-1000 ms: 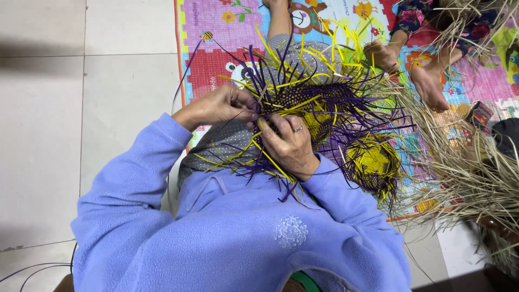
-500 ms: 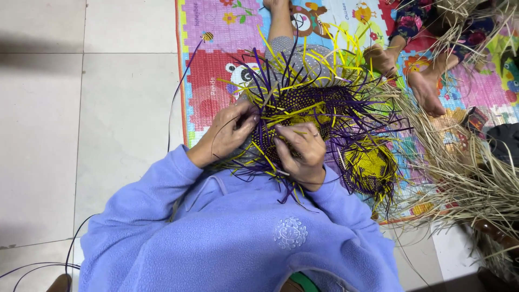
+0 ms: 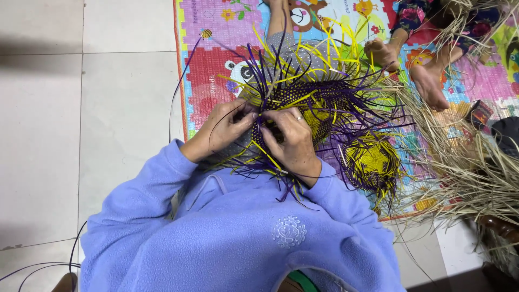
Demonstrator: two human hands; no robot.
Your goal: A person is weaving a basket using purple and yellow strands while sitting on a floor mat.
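Head view, left hand (image 3: 224,130) and right hand (image 3: 292,141) pinched purple and yellow strands of woven basket (image 3: 303,103) on lap, smaller woven piece (image 3: 373,162) beside, dry straw pile (image 3: 476,173) right, colourful play mat (image 3: 216,65) beneath, another person's feet (image 3: 405,67) beyond.

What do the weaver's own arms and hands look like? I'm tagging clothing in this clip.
Both arms are covered to the wrists by loose sleeves of a periwinkle-blue fleece top with a small white embroidered motif. The left hand is bare; the right hand wears a ring.
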